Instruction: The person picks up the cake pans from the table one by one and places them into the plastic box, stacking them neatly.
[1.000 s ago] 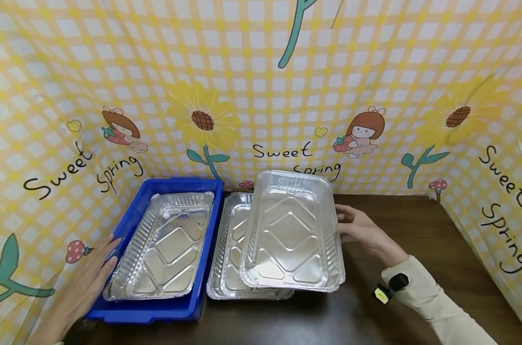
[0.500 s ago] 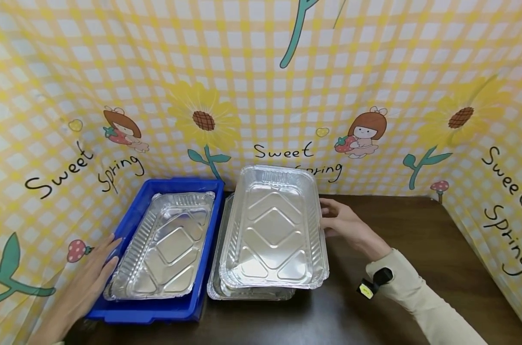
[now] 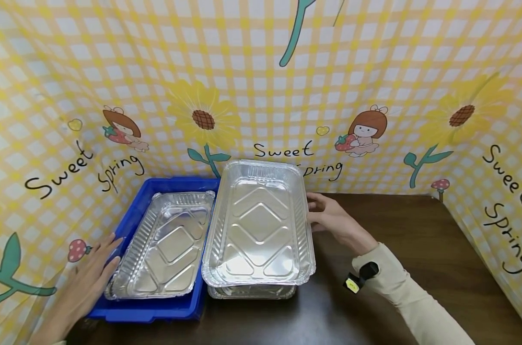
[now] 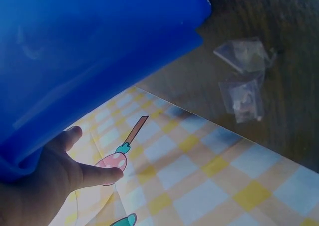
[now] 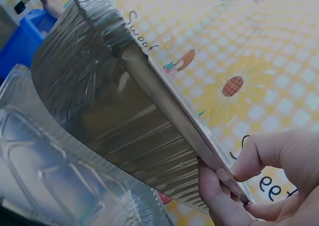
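Note:
My right hand [image 3: 338,224] pinches the right rim of a rectangular foil pan [image 3: 261,223]. In the right wrist view, thumb and fingers grip the rim of this foil pan [image 5: 134,111], and it is tilted above another one. That lower foil pan [image 3: 254,292] sits on the table, mostly hidden in the head view. To its left, a third foil pan [image 3: 174,251] lies inside a blue plastic bin [image 3: 153,316]. My left hand [image 3: 86,280] rests against the bin's left side, its fingers extended; the left wrist view shows the hand [image 4: 55,178] beside the blue wall.
A dark wooden table [image 3: 399,230] extends to the right. Yellow checked cloth [image 3: 269,96] with printed flowers hangs at the back and both sides. Small clear plastic packets [image 4: 244,99] lie beyond the bin in the left wrist view.
My right hand has carried the foil pan leftward, so it now covers most of the pan on the table and meets the bin's right edge in view. My left hand has stayed put.

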Demonstrator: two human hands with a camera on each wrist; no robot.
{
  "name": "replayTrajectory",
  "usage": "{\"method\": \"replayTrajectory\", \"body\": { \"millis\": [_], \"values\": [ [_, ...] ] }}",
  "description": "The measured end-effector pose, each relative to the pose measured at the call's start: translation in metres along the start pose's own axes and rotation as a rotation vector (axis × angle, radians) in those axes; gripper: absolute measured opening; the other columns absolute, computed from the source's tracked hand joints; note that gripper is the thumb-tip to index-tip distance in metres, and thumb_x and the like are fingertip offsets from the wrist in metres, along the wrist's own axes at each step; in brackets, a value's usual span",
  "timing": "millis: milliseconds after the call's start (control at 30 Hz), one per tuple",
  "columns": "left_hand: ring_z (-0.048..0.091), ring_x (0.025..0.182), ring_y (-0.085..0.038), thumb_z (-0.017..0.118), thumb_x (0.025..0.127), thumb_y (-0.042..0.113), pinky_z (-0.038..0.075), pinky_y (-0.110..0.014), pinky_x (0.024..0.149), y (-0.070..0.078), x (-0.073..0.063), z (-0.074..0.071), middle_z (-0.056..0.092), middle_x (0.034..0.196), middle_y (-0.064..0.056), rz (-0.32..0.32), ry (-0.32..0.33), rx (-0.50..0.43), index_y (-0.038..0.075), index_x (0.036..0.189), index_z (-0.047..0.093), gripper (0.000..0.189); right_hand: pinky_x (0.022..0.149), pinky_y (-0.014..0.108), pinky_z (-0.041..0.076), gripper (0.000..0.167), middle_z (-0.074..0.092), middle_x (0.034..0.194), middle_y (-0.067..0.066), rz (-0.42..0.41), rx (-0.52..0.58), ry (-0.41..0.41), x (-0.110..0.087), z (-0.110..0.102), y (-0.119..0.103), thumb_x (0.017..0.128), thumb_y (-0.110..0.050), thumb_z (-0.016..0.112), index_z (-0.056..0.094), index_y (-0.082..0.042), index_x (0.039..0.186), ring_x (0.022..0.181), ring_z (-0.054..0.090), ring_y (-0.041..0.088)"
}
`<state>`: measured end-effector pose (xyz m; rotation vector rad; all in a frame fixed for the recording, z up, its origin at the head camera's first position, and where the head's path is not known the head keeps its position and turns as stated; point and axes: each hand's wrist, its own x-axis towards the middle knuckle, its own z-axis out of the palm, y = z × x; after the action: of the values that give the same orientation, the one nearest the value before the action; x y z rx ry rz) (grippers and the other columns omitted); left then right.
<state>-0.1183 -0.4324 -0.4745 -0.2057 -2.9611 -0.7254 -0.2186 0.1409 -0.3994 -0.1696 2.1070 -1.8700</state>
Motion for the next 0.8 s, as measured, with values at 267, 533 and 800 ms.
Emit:
{"method": "replayTrajectory", "body": {
  "millis": [267, 533, 800],
  "values": [
    [0.002, 0.158, -0.053, 0.039, 0.116, 0.030, -0.012, -0.086, 0.107, 0.001, 0.002, 0.001, 0.015, 0.174, -0.023, 0.025, 0.022, 0.035, 0.005, 0.166, 0.030, 0.057, 0.079, 0.035, 0.062, 0.079, 0.055, 0.135, 0.027, -0.017, 0.034, -0.006, 0.000, 0.008, -0.010, 0.093, -0.004, 0.068, 0.032, 0.004, 0.162, 0.094, 0.067, 0.017],
    [0.003, 0.157, -0.054, 0.041, 0.115, 0.031, -0.012, -0.088, 0.105, -0.002, 0.001, 0.002, 0.017, 0.174, -0.022, 0.029, 0.041, 0.050, 0.006, 0.165, 0.032, 0.056, 0.080, 0.036, 0.062, 0.079, 0.056, 0.135, 0.026, -0.023, 0.041, -0.020, 0.005, 0.028, -0.018, 0.091, -0.004, 0.068, 0.034, 0.003, 0.162, 0.092, 0.067, 0.017],
    [0.000, 0.159, -0.051, 0.041, 0.115, 0.031, -0.015, -0.086, 0.105, -0.003, 0.000, 0.003, 0.017, 0.174, -0.023, 0.024, 0.037, 0.040, 0.007, 0.166, 0.031, 0.057, 0.075, 0.033, 0.060, 0.080, 0.056, 0.127, 0.021, -0.016, 0.039, -0.013, 0.014, 0.045, -0.023, 0.086, -0.001, 0.062, 0.035, 0.002, 0.161, 0.090, 0.062, 0.016]
  ]
}}
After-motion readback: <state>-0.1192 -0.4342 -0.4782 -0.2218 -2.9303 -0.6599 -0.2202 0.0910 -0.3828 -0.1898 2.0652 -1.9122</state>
